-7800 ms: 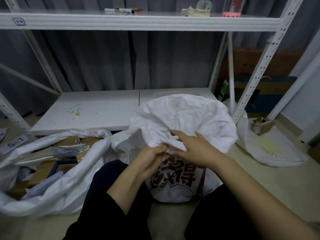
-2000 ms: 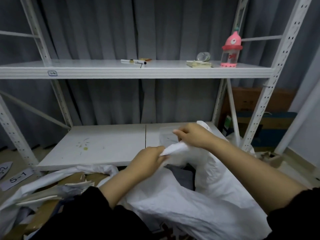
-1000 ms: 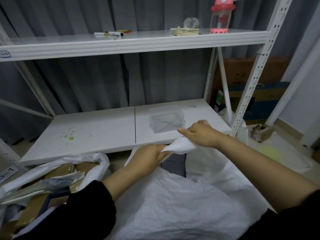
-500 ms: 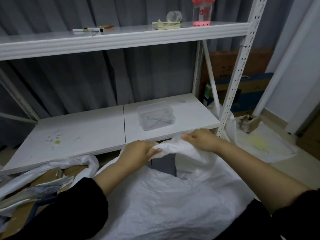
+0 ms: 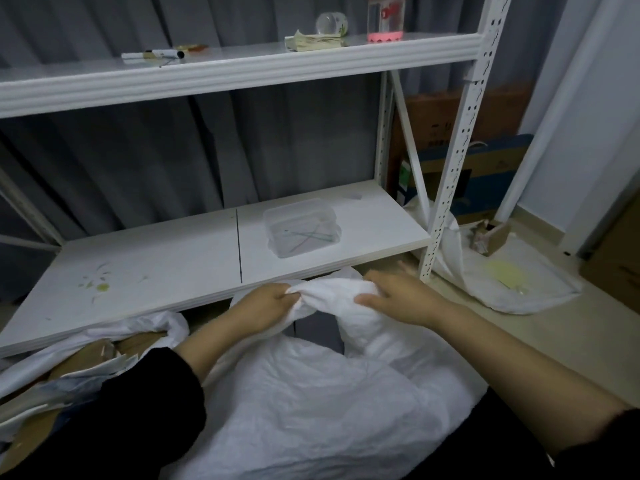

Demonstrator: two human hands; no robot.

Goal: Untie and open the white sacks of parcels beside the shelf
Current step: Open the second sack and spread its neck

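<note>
A large white sack [image 5: 311, 410] lies in front of me on the floor, just before the white shelf [image 5: 156, 271]. Its mouth is open, with a grey parcel [image 5: 313, 329] showing in the gap. My left hand [image 5: 263, 308] grips the bunched far rim of the sack. My right hand [image 5: 398, 296] holds the same rolled rim a little to the right, thumb underneath. A second white sack [image 5: 104, 344] lies open at the left with cardboard and paper parcels inside. A third white sack [image 5: 502, 278] lies flat on the floor to the right of the shelf post.
A clear plastic box [image 5: 301, 226] stands on the lower shelf board. On the upper board lie markers [image 5: 152, 55], a notepad [image 5: 313, 41], a glass jar and a pink-based bottle [image 5: 386, 15]. Cardboard boxes [image 5: 485, 168] stand behind the right post [image 5: 453, 150]. Grey curtains hang behind.
The sack was closed and bunched earlier; its mouth is now open. In the last second both hands have come down and nearer, rolling the rim lower. My view has swung to the right.
</note>
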